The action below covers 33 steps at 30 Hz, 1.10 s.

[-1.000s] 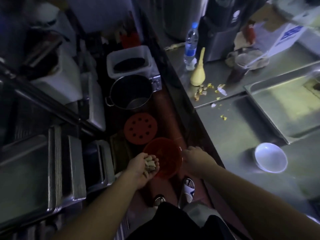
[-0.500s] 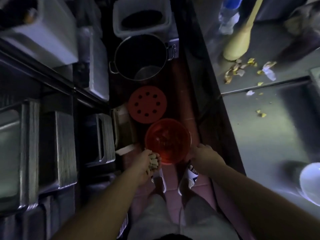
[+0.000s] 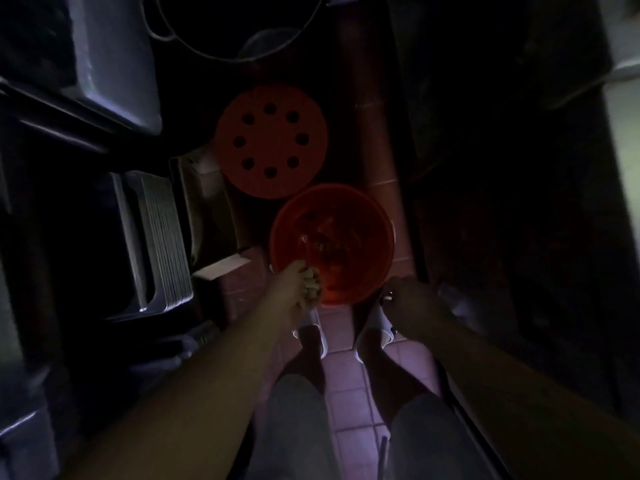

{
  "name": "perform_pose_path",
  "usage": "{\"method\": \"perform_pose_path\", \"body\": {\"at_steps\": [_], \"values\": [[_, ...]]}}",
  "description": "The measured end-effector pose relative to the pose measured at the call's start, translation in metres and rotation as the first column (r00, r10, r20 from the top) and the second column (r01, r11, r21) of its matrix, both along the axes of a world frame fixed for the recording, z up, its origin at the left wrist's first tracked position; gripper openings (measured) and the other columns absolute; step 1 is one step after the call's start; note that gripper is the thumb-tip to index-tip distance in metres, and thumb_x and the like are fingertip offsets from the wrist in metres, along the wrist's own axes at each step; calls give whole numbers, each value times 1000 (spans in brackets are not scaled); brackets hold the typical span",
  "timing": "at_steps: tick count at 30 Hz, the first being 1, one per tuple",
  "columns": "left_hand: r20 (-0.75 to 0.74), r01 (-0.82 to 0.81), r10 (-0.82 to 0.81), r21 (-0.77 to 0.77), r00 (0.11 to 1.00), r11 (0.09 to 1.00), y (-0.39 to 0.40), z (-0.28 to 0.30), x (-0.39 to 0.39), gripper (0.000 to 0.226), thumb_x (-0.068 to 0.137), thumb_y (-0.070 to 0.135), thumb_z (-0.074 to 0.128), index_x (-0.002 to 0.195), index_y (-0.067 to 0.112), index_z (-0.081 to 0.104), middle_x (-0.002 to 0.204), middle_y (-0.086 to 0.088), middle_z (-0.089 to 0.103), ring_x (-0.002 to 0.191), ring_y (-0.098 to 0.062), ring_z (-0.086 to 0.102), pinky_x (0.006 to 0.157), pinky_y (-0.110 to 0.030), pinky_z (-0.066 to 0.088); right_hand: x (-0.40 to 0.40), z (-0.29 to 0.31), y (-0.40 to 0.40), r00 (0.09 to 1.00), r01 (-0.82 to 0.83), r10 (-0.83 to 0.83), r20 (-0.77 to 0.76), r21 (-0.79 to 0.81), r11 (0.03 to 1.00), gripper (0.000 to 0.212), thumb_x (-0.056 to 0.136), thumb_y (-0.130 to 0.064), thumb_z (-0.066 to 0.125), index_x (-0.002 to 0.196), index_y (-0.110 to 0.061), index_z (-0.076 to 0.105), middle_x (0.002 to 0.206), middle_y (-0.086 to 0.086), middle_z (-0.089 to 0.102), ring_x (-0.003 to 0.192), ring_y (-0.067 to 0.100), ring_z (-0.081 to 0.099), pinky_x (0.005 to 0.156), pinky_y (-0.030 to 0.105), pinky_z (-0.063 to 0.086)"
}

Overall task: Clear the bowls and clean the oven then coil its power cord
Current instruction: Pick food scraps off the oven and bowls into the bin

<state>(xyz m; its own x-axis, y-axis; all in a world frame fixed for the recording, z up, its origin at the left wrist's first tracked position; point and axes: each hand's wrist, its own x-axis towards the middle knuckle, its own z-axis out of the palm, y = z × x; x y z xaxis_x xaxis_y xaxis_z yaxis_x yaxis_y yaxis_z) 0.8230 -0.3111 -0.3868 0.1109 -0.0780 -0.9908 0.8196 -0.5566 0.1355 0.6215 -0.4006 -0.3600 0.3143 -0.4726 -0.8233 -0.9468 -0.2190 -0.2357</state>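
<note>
So the bowl [image 3: 331, 244] sits on the floor [image 3: 349, 393] right in front of the person's feet, with the round perforated disc [image 3: 271, 142] just behind it, rims nearly touching. Further back there's a big pot [image 3: 239, 36]. A stack of trays [image 3: 152, 240] stands off to the left. The left hand [image 3: 298, 285] is at the bowl's near-left rim, the right hand [image 3: 412, 303] just off its near-right edge.
</note>
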Motion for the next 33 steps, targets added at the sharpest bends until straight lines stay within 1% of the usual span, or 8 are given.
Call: {"method": "perform_pose_path", "body": {"at_steps": [5,10,14,18,22,27,30,33], "values": [[-39,-31,32,31,999,999,-11,-73,7,38,102,28,44,66,18,48,47,7,39,33,-6,31,44,-16,40,12,-68,-11,998,57,-57,-9,3,998,20,94,-31,53,107,-20,65,107,9,65,99,33,64,84,37,54],[-16,18,-17,34,1000,999,-25,-122,9,34,101,29,47,68,20,51,47,7,42,33,-7,34,56,-21,40,30,-122,-22,994,74,-74,79,4,997,25,71,-32,50,90,-23,63,101,10,68,94,33,66,80,38,55],[40,76,-79,60,996,995,-31,-153,8,33,104,23,44,72,17,53,49,3,49,33,-8,41,53,-20,42,43,-157,-27,987,115,-114,114,-2,993,29,86,-24,59,113,-18,68,113,9,67,102,30,65,87,44,56],[96,246,-258,126,961,961,-41,-174,11,27,103,11,50,76,17,53,74,-2,55,60,-16,54,64,-30,47,44,-179,-25,959,244,-247,142,37,969,31,91,-21,59,121,-17,66,118,9,68,106,29,65,90,47,55],[98,296,-314,160,944,942,-47,-186,13,27,103,10,49,78,18,51,77,-1,53,64,-15,52,63,-30,48,34,-187,-24,937,321,-324,129,47,946,32,94,-18,61,126,-17,65,124,9,67,111,29,63,94,42,53],[107,172,-186,125,977,977,-50,-189,0,23,103,20,53,119,14,70,94,-3,70,72,-14,62,68,-29,48,26,-190,-28,933,333,-338,124,56,941,30,90,-19,61,119,-20,66,119,8,68,109,29,64,95,44,54],[123,153,-170,135,978,979,-53,-184,-4,32,104,30,54,131,17,65,112,-5,70,80,-15,61,70,-30,53,22,-187,-31,939,320,-322,117,41,947,29,87,-21,60,115,-20,68,114,9,69,105,29,65,92,46,55],[132,232,-255,167,958,958,-55,-175,0,40,106,25,50,142,7,54,139,-16,62,71,-16,57,68,-33,51,19,-181,-32,949,289,-290,126,30,957,27,85,-21,59,110,-21,69,111,9,70,102,30,66,90,46,56]]}}
